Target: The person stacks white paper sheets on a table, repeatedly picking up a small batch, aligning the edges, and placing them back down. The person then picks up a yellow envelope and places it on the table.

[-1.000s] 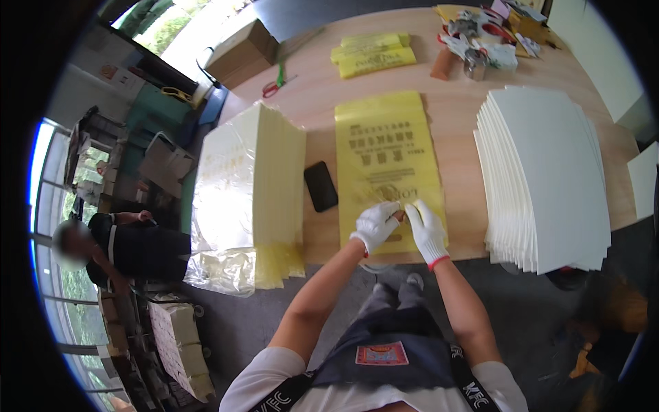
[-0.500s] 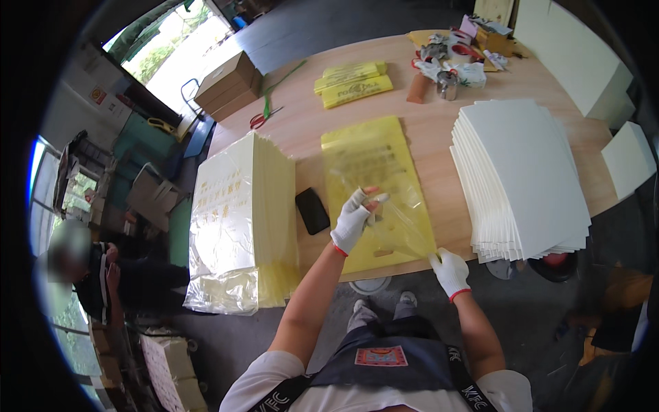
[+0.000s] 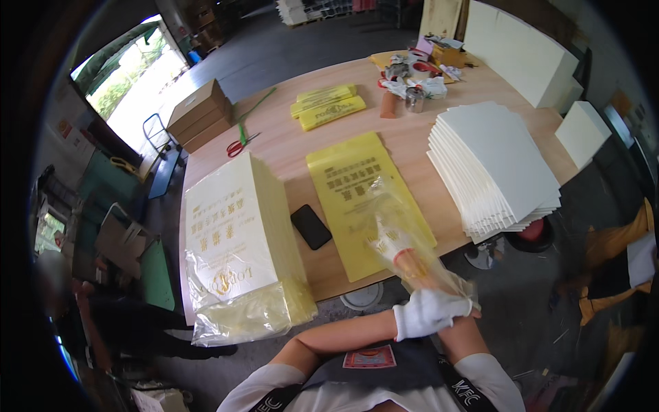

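My right hand (image 3: pixel 392 242), in a white glove with a red cuff, is inside a clear plastic bag (image 3: pixel 429 257); the film and its glare blur the fingers. Crossing in front of me, my left hand (image 3: pixel 434 312), also gloved, grips the bag's mouth around my right forearm. Under the bag, a flat yellow printed plastic bag (image 3: pixel 336 168) lies on the table. A black phone (image 3: pixel 311 226) rests beside the yellow bag. To its left stands a thick stack of pale sheets wrapped in clear and yellow plastic (image 3: pixel 226 226).
A fanned stack of white boards (image 3: pixel 491 165) occupies the table's right side. Folded yellow bags (image 3: pixel 331 110), red scissors (image 3: pixel 237 146), a metal can (image 3: pixel 414 99) and tape rolls lie farther back. A cardboard box (image 3: pixel 200 113) sits at the far left edge. A person (image 3: pixel 82 309) is at the left.
My right hand has gone into the clear bag, which now covers its wrist and forearm. My left hand has moved right and nearer, onto the bag's mouth. The view has shifted.
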The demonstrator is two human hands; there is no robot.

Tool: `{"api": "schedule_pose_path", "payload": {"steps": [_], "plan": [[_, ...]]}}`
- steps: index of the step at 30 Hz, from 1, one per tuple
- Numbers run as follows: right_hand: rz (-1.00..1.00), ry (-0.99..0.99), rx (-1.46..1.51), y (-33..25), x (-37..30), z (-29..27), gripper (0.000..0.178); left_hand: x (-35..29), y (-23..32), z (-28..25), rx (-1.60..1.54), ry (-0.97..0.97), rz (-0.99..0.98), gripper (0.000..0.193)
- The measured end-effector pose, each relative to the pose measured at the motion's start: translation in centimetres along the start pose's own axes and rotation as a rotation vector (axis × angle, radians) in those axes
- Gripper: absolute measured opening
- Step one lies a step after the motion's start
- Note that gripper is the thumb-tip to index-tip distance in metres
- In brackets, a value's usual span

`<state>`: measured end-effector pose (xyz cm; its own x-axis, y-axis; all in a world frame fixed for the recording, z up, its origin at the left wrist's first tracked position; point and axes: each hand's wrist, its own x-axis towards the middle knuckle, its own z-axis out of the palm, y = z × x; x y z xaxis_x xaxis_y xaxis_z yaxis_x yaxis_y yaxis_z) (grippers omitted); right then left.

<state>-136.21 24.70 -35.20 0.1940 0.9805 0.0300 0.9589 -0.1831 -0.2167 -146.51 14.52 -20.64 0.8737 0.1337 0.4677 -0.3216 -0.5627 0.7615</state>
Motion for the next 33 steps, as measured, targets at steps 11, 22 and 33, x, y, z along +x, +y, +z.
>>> {"api": "schedule_pose_path", "payload": {"steps": [11,22,33], "plan": [[-0.056,0.174,0.101,11.5,-15.8,-16.4,0.038,0.0,-6.5,-2.1,0.211,0.239,-0.385,0.020],[-0.329,0.379,-0.259,30.0,-13.1,-23.5,0.029,10.9,-11.4,0.0,-0.237,0.085,-0.520,0.028],[-0.269,0.563,-0.116,16.4,-18.5,-26.5,0.061,11.7,-11.3,-2.5,-0.815,0.353,-0.918,0.034]]}}
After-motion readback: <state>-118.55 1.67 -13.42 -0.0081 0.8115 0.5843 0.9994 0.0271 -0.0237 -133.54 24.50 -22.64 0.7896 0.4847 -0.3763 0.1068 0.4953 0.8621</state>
